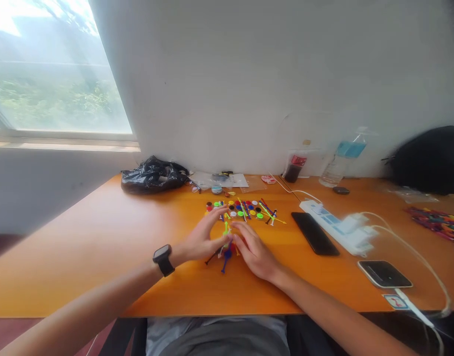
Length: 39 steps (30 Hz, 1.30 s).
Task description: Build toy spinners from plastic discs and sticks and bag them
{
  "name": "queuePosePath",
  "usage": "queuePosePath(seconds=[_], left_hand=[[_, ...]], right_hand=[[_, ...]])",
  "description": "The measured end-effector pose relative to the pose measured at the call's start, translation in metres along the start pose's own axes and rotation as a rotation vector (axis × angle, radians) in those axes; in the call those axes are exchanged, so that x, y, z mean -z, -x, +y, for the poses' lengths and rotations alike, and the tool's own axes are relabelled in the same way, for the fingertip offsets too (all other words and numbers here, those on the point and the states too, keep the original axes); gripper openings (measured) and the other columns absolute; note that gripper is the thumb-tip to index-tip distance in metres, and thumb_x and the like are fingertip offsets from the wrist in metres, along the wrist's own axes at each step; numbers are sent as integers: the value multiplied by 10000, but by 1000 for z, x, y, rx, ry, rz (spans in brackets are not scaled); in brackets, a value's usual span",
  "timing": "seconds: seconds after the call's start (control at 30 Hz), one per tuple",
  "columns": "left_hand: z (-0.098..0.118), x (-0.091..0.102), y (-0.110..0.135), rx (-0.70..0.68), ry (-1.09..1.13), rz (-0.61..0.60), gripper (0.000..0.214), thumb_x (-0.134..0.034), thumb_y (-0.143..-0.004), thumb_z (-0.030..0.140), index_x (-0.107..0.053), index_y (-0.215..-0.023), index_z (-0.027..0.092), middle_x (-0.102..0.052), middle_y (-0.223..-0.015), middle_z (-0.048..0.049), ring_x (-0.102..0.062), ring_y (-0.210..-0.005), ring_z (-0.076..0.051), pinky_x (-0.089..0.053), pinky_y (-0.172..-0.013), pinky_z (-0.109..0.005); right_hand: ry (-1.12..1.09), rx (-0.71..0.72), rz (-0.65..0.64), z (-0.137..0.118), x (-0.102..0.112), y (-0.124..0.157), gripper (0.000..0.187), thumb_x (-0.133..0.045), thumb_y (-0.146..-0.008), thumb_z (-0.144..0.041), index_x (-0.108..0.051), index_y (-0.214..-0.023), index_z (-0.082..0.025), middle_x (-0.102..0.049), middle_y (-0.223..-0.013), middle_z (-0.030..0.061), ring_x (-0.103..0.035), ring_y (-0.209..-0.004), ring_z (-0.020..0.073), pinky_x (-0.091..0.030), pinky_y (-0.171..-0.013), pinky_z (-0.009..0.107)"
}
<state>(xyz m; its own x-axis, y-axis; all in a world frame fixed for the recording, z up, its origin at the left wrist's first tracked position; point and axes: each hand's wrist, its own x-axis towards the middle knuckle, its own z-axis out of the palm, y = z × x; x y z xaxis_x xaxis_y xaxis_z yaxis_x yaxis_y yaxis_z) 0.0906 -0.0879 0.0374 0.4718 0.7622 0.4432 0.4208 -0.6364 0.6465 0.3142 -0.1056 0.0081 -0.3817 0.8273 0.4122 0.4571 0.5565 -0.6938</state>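
Here, a cluster of coloured plastic pieces point(228, 253) is being handled between two hands, over the near part of the wooden table point(82, 257). The left hand point(202, 240) (a black watch point(162, 254) is being worn on that wrist) is being held with thumb and fingers spread well apart, the thumb at the cluster. The right hand point(257, 253) is being held loosely bent at its other side; whether anything is being pinched there cannot be told. Just beyond, space is being taken up by loose discs and sticks point(241, 213).
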Motion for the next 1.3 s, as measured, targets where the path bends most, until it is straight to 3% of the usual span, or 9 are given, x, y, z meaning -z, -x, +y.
queuePosePath(seconds=[0.1, 0.23, 0.33, 0.57, 0.73, 0.97, 1.13, 1.3], left_hand=[[-21, 27, -35, -10, -188, 88, 390, -506, -1042, 386, -592, -1396, 244, -455, -1600, -116, -450, -1454, -303, -401, -1204, -524], [-61, 51, -85, 14, -565, -6, 318, -536, -987, 321, -720, -1205, 181, -466, -1587, -154, -432, -1393, -393, -379, -1155, -595], [-84, 51, -109, 60, -772, -159, 304, -568, -946, 323, -751, -1146, 186, -436, -1609, -152, -419, -1356, -440, -371, -1102, -633], [-101, 34, -142, 17, -857, -206, 273, -534, -940, 244, -767, -1055, 161, -536, -1529, -157, -411, -1352, -412, -353, -1097, -583], [-99, 31, -159, -9, -891, -201, 252, -501, -936, 183, -749, -940, 136, -726, -1173, -169, -483, -1273, -373, -404, -1042, -494], [-87, 41, -167, -70, -936, -121, 259, -505, -905, 102, -742, -1005, 134, -693, -1261, -173, -531, -1227, -337, -422, -987, -437], [-97, 52, -171, -81, -957, -124, 300, -489, -844, -15, -738, -921, 133, -719, -1094, -169, -639, -1022, -291, -443, -883, -399], [-109, 62, -166, -51, -941, -80, 410, -518, -823, -5, -691, -1153, 166, -733, -985, -135, -665, -945, -287, -454, -831, -384]], right_hand=[[-29, -1, 33, -1, 2, -2, 320, -428, -1097, -381, -596, -1327, -236, -608, -1370, 113, -546, -1335, 256, -408, -1181, 428], [-46, -14, 64, 1, 4, -5, 297, -403, -1103, -379, -615, -1251, -233, -628, -1244, 103, -585, -1230, 250, -442, -1115, 408], [-42, -4, 73, 1, 5, -6, 295, -392, -1106, -381, -619, -1223, -234, -626, -1207, 101, -585, -1204, 250, -440, -1102, 407], [-36, 25, 58, 0, 5, -5, 284, -388, -1111, -369, -632, -1151, -230, -629, -1122, 87, -593, -1116, 240, -455, -1042, 391], [-45, 28, 50, -3, 7, -5, 280, -385, -1115, -360, -633, -1114, -229, -627, -1087, 82, -591, -1070, 238, -465, -995, 394], [-56, 57, 44, -4, 7, -6, 260, -402, -1113, -346, -634, -1110, -230, -626, -1080, 78, -591, -1060, 233, -469, -989, 394], [-36, 73, 8, -2, 6, -5, 258, -406, -1113, -333, -638, -1079, -226, -624, -1054, 69, -595, -1027, 223, -469, -971, 375], [-21, 95, -30, -2, 7, -5, 241, -422, -1111, -317, -643, -1081, -227, -620, -1057, 64, -587, -1026, 216, -461, -981, 367]])
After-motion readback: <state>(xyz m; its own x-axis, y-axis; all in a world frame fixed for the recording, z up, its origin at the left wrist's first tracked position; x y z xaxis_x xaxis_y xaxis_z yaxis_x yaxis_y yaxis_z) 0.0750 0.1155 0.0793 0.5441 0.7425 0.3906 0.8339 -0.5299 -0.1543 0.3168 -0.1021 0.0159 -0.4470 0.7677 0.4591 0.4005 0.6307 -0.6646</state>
